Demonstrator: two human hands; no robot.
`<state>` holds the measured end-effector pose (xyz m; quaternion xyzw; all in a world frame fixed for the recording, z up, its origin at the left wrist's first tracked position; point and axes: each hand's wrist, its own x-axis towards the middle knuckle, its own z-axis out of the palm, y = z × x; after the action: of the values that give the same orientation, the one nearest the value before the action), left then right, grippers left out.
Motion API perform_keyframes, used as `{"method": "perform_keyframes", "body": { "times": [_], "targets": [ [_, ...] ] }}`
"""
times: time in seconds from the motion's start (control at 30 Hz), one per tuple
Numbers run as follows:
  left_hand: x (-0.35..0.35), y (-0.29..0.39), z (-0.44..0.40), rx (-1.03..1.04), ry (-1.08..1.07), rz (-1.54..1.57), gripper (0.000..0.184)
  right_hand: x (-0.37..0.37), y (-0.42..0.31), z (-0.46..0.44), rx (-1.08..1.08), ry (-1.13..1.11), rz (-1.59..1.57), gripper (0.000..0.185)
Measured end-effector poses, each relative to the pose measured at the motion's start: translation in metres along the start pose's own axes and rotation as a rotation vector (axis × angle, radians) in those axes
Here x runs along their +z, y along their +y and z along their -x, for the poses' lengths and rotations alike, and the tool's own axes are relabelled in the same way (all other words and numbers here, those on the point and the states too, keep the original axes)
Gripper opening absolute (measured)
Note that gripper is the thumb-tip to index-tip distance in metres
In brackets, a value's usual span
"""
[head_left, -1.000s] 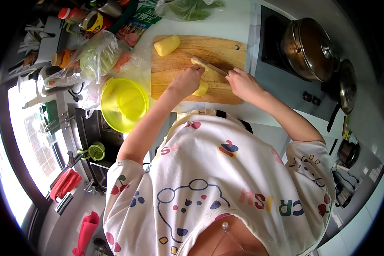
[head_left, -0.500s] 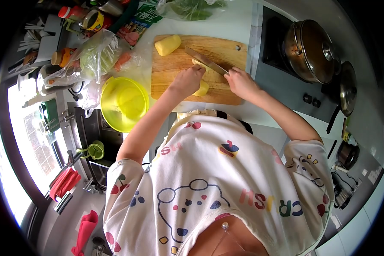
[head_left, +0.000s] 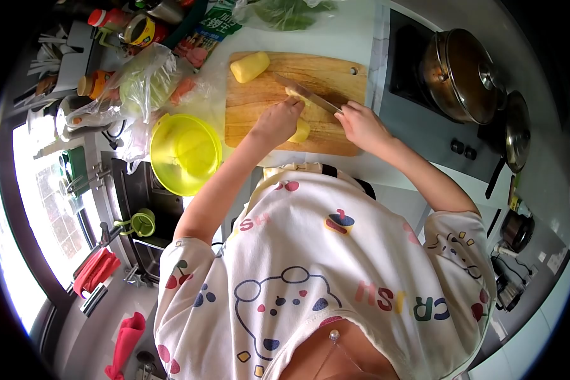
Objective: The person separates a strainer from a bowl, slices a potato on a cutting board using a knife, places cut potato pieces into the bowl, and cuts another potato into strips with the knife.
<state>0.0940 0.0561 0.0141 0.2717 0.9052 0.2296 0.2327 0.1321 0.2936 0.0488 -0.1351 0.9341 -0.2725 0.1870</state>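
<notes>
Single head view (fisheye, dark corners): close, facing steeply down over the wearer's shirt (head_left: 367,259) and cutting board (head_left: 250,104).

Two hands (head_left: 282,122) are showing | one knife (head_left: 309,94) | at least two yellow pieces (head_left: 249,67) | one cutting board (head_left: 326,69) | two stove knobs (head_left: 456,146)

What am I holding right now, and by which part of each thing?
Right hand: knife, by its handle. Left hand: yellow piece, at its near side; exact grip hidden.
</notes>
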Motion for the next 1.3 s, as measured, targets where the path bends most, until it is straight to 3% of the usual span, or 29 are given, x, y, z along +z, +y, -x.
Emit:
{"method": "perform_keyframes", "body": {
  "times": [0.93, 1.3],
  "targets": [
    [0.004, -0.003, -0.007, 0.046, -0.022, -0.096, 0.037, -0.008, -0.013, -0.009, 0.044, -0.124, 0.079, 0.021],
    [0.002, -0.003, -0.007, 0.038, -0.052, -0.079, 0.038, 0.011, 0.004, -0.013, 0.024, -0.029, -0.001, 0.026]
  ]
}}
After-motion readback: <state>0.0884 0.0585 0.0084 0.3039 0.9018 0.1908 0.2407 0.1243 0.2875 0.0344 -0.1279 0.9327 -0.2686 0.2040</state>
